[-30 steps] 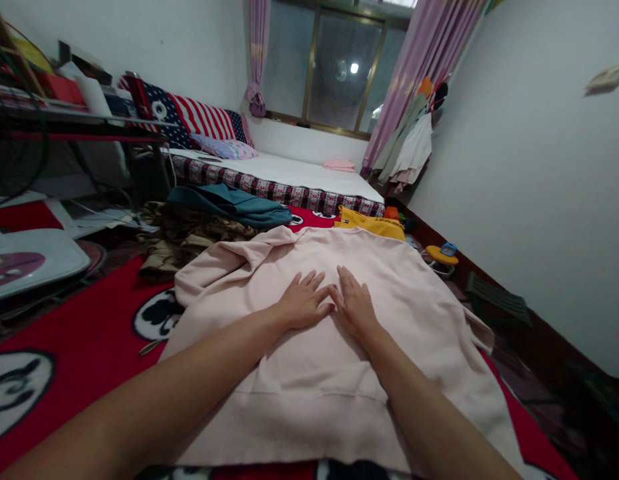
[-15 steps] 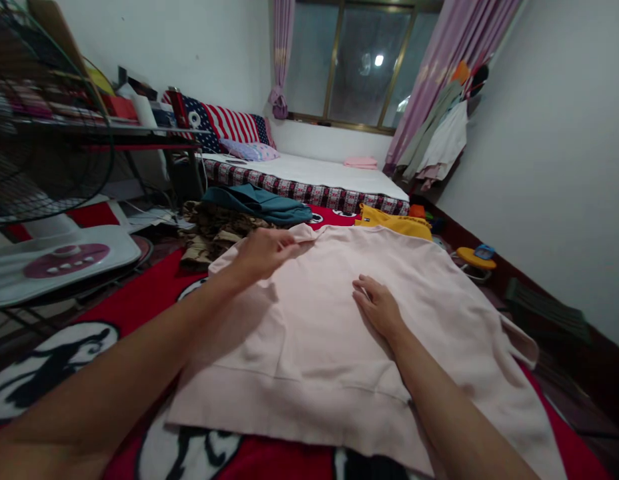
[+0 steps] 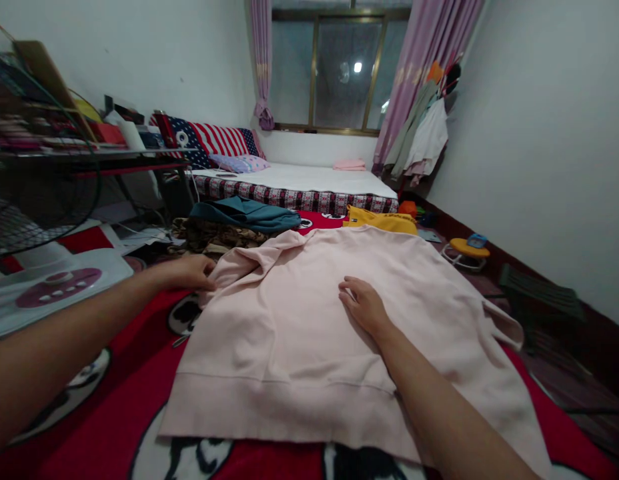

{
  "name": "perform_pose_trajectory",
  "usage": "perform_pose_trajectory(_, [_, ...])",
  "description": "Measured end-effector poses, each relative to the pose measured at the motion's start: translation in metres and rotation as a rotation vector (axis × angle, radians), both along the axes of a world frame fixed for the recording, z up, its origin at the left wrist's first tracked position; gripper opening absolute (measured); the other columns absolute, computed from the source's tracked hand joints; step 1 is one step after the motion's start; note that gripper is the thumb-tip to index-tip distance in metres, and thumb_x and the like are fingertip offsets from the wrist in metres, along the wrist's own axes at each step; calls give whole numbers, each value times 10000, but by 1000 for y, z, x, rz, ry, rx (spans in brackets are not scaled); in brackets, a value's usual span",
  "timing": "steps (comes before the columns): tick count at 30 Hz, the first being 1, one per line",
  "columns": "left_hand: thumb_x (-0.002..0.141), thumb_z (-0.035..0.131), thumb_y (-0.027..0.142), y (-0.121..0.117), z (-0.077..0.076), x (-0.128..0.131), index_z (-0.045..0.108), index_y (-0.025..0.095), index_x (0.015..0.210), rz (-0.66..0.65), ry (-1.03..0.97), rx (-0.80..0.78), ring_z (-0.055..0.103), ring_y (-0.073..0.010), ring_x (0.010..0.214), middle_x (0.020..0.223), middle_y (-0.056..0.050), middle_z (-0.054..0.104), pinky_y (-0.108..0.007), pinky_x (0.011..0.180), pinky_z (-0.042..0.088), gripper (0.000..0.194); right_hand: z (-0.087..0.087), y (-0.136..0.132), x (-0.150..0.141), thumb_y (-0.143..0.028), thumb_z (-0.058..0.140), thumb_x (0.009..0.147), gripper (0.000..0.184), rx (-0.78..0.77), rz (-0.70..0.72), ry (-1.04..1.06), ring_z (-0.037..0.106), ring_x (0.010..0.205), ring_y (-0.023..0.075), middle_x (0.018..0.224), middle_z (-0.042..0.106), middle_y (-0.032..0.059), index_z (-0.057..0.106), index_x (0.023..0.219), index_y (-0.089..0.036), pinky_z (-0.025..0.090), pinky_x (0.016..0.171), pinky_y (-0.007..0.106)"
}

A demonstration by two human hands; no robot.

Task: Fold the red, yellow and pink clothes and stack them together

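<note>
A pale pink sweatshirt (image 3: 309, 333) lies spread flat on a red blanket with black-and-white cartoon prints (image 3: 114, 413). My left hand (image 3: 189, 272) is at the garment's left edge, fingers pinched on the bunched left sleeve (image 3: 229, 267). My right hand (image 3: 362, 307) rests flat on the middle of the sweatshirt, fingers together and stretched out, holding nothing.
Beyond the sweatshirt lie a teal garment (image 3: 249, 213), a camouflage garment (image 3: 214, 235) and a yellow garment (image 3: 382, 220). A bed (image 3: 299, 180) stands under the window. A fan (image 3: 39, 200) and white base (image 3: 54, 287) sit at the left; a small yellow stool (image 3: 467, 252) at the right.
My left hand left the middle of the sweatshirt, went up to the collar area, then down and left to the sleeve edge. My right hand stayed pressed on the middle.
</note>
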State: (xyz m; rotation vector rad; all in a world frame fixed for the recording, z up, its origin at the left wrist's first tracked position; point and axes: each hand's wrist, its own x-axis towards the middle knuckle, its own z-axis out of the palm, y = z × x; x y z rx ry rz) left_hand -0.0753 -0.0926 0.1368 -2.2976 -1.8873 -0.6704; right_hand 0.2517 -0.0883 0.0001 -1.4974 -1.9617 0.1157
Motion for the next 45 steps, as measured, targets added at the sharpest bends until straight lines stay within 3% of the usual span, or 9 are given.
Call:
perform_pose_trajectory(10, [893, 482, 202, 53, 131, 66, 607, 84, 1165, -66, 261, 477, 508, -229, 1164, 1230, -111, 597, -465, 1036, 323, 322, 0, -8, -6, -174, 584, 846, 146, 133, 165, 240, 680, 903, 195, 977, 734, 61, 717, 894, -207, 522, 839, 322])
perform_pose_trajectory(17, [844, 587, 227, 38, 35, 146, 559, 229, 1264, -939, 349, 369, 469, -216, 1285, 1409, -78, 481, -363, 1039, 404, 421, 9, -20, -3, -156, 554, 859, 170, 111, 321, 148, 666, 834, 164, 988, 719, 66, 708, 918, -197, 497, 753, 267])
perform_pose_trajectory(20, [864, 561, 302, 24, 1, 120, 599, 242, 1208, -784, 352, 163, 562, -217, 1167, 1326, -73, 554, -330, 962, 449, 351, 13, -23, -5, -187, 571, 859, 140, 102, 329, 131, 651, 823, 154, 985, 713, 61, 705, 900, -193, 479, 746, 257])
perform_pose_trajectory(26, [707, 582, 680, 12, -12, 25, 618, 180, 1100, -153, 315, -328, 627, -276, 942, 1046, -110, 676, -304, 773, 463, 637, 36, -43, -33, -366, 601, 870, 234, -133, 407, 247, 557, 602, 109, 755, 688, 28, 721, 851, -166, 424, 607, 227])
perform_pose_trajectory(31, [637, 665, 624, -7, -36, -25, 683, 170, 931, -293, 198, -810, 645, -264, 854, 938, -88, 719, -281, 711, 456, 542, 55, -77, -66, -492, 685, 788, 375, -560, 742, 174, 581, 624, 115, 741, 689, 8, 736, 1000, -187, 406, 570, 207])
perform_pose_trajectory(34, [626, 686, 510, -22, -34, -33, 681, 170, 910, -364, 15, -1023, 656, -249, 857, 938, -58, 726, -261, 693, 476, 443, 56, -88, -77, -483, 756, 706, 427, -703, 832, 149, 583, 602, 117, 713, 680, 3, 737, 990, -166, 404, 548, 204])
perform_pose_trajectory(38, [640, 672, 511, -38, 6, -18, 653, 166, 901, -311, -257, -1036, 644, -220, 784, 903, -45, 703, -250, 638, 480, 433, 47, -73, -74, -451, 648, 808, 338, -764, 685, 424, 613, 605, 123, 719, 684, 24, 724, 916, -140, 448, 552, 209])
perform_pose_trajectory(41, [680, 657, 497, -50, 34, 10, 629, 170, 874, -401, -367, -926, 606, -181, 719, 843, -27, 662, -223, 583, 446, 381, 39, -48, -55, -358, 599, 840, 272, -434, 306, 485, 622, 604, 125, 854, 695, 59, 697, 969, -139, 488, 578, 241])
perform_pose_trajectory(45, [702, 630, 383, -65, 28, 47, 590, 163, 769, -606, -289, -853, 521, -137, 612, 691, 0, 567, -200, 484, 345, 234, 26, -22, -24, -169, 606, 780, 360, -70, -116, 5, 661, 761, 170, 1318, 551, 121, 664, 1133, -209, 513, 710, 309])
